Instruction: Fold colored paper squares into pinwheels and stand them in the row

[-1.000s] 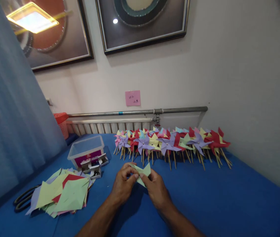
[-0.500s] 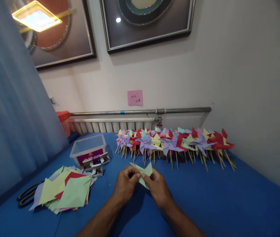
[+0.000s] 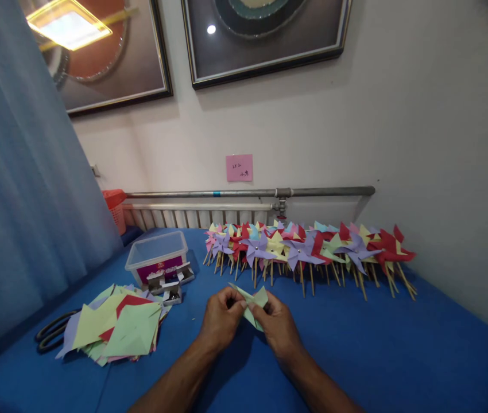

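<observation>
- Left hand (image 3: pixel 222 321) and right hand (image 3: pixel 279 328) both pinch a green paper square (image 3: pixel 253 304) above the blue table (image 3: pixel 399 350), bending its corners inward.
- Finished pinwheels (image 3: pixel 308 249) lie along the wall, clear of the hands.
- Cut paper squares (image 3: pixel 119 330) are piled within left reach.

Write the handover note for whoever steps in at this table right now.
Left hand and right hand: both pinch one light green paper piece above the blue table, its flaps partly folded.
Done: a row of finished pinwheels on sticks lies along the wall.
Left: a stack of cut paper squares at the left, scissors beside it, plastic box behind.
</observation>
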